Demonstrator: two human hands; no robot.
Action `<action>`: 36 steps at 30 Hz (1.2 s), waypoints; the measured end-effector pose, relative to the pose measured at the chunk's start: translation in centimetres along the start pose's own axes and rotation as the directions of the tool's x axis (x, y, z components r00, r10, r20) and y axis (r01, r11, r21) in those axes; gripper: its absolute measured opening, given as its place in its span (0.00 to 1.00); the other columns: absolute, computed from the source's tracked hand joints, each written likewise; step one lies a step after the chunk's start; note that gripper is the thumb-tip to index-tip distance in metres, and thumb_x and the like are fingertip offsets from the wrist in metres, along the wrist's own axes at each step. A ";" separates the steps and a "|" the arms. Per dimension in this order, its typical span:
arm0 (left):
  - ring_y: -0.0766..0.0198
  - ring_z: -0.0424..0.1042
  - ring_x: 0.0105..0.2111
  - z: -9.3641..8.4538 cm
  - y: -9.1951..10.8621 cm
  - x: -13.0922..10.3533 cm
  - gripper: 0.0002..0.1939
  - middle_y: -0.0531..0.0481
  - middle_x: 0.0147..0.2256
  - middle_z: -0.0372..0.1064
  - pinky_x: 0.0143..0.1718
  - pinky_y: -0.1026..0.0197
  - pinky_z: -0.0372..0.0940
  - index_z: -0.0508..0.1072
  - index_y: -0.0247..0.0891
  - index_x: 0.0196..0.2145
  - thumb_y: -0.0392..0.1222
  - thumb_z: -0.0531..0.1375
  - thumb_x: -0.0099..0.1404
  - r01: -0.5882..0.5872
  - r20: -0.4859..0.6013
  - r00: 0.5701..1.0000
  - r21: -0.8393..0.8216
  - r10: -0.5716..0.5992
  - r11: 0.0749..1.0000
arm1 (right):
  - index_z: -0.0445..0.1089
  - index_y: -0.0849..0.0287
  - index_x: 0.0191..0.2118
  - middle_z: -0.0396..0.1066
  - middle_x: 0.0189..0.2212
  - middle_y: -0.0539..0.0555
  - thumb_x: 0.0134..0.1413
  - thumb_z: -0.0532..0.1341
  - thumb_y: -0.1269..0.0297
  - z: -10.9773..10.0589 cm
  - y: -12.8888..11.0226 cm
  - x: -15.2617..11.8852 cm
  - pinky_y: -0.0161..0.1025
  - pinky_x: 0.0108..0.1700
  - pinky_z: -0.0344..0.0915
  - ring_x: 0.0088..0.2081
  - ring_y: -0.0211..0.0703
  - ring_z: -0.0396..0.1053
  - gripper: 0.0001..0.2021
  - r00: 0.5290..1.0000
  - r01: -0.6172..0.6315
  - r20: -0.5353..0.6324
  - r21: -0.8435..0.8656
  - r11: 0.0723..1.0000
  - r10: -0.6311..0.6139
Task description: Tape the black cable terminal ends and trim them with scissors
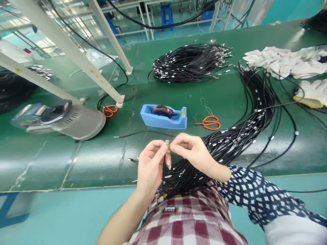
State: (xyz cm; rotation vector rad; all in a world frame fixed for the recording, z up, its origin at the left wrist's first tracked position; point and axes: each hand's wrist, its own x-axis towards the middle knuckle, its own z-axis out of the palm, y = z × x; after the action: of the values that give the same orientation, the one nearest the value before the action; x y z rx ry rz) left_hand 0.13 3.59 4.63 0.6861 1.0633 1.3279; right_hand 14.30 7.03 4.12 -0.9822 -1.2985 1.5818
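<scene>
Between the thumb and fingers of my left hand (150, 166) is the end of a black cable, with a small silver connector (167, 141) sticking up. My right hand (195, 151) meets it there, thumb and forefinger pinching a small piece of amber tape (169, 146) against the cable end. Beneath both hands a thick bundle of black cables (230, 144) with white labels runs across my lap and onto the green table. Beyond my hands stands a blue tape dispenser (158, 121) with a roll of amber tape. Orange-handled scissors (204, 122) lie to its right.
A coiled cable bundle (176, 64) lies farther back. White gloves (283, 61) are at the right. A grey machine (84, 122) stands at the left, near white posts (109, 88) and another orange-handled pair of scissors (110, 111). One loose cable (143, 132) crosses the table.
</scene>
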 end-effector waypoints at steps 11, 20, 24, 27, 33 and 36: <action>0.72 0.64 0.15 -0.3 0.5 -0.1 0.15 0.57 0.24 0.67 0.15 0.68 0.61 0.68 0.37 0.36 0.44 0.69 0.57 0.111 0.108 0.988 -0.013 -0.109 0.994 | 0.75 0.58 0.28 0.68 0.28 0.51 0.53 0.66 0.63 -0.3 -0.5 -0.1 0.36 0.30 0.61 0.29 0.36 0.64 0.06 0.989 0.133 -0.043 -0.158 0.978 -0.142; 0.72 0.66 0.16 -0.1 0.1 -0.7 0.12 0.56 0.20 0.66 0.16 0.70 0.63 0.69 0.35 0.27 0.42 0.68 0.59 0.126 0.089 0.989 -0.112 -0.117 0.986 | 0.75 0.58 0.28 0.70 0.28 0.51 0.53 0.66 0.64 0.4 -1.0 -0.1 0.35 0.31 0.64 0.28 0.36 0.65 0.06 0.985 0.135 -0.080 -0.188 0.973 -0.152; 0.72 0.65 0.15 0.1 -0.3 -0.7 0.12 0.56 0.21 0.66 0.15 0.69 0.64 0.70 0.34 0.27 0.43 0.67 0.61 0.113 0.095 0.990 -0.139 -0.100 0.984 | 0.74 0.60 0.26 0.71 0.28 0.51 0.51 0.66 0.62 0.5 -1.2 0.1 0.34 0.27 0.63 0.25 0.33 0.65 0.07 0.993 0.074 -0.086 -0.123 0.990 -0.085; 0.73 0.65 0.14 0.1 -0.7 -0.6 0.13 0.56 0.21 0.66 0.14 0.69 0.62 0.69 0.35 0.27 0.45 0.66 0.62 0.106 0.099 0.991 -0.133 -0.093 0.985 | 0.73 0.60 0.26 0.71 0.27 0.50 0.49 0.68 0.60 0.5 -1.4 0.2 0.31 0.22 0.61 0.22 0.31 0.63 0.09 0.998 0.012 -0.064 -0.028 1.000 -0.014; 0.72 0.65 0.13 0.3 -1.5 -0.5 0.15 0.56 0.20 0.67 0.14 0.69 0.60 0.68 0.35 0.27 0.48 0.64 0.64 0.071 0.120 0.991 -0.134 -0.055 0.988 | 0.71 0.60 0.26 0.71 0.23 0.48 0.46 0.70 0.58 0.5 -0.8 0.5 0.30 0.23 0.63 0.23 0.32 0.67 0.11 0.999 -0.039 -0.009 0.111 0.993 0.041; 0.72 0.65 0.12 0.6 -1.7 -0.5 0.15 0.56 0.19 0.68 0.14 0.69 0.58 0.68 0.35 0.27 0.48 0.64 0.64 0.067 0.121 0.991 -0.127 -0.051 0.990 | 0.69 0.59 0.25 0.70 0.22 0.48 0.46 0.70 0.58 0.5 -0.3 0.7 0.32 0.25 0.65 0.23 0.33 0.68 0.12 1.000 -0.003 -0.023 0.130 0.992 0.006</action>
State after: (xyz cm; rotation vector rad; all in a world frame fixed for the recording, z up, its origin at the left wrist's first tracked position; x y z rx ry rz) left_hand 1.47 2.89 3.50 0.6221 0.8870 1.2781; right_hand 13.61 7.51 4.51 -0.9204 -1.1627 1.6326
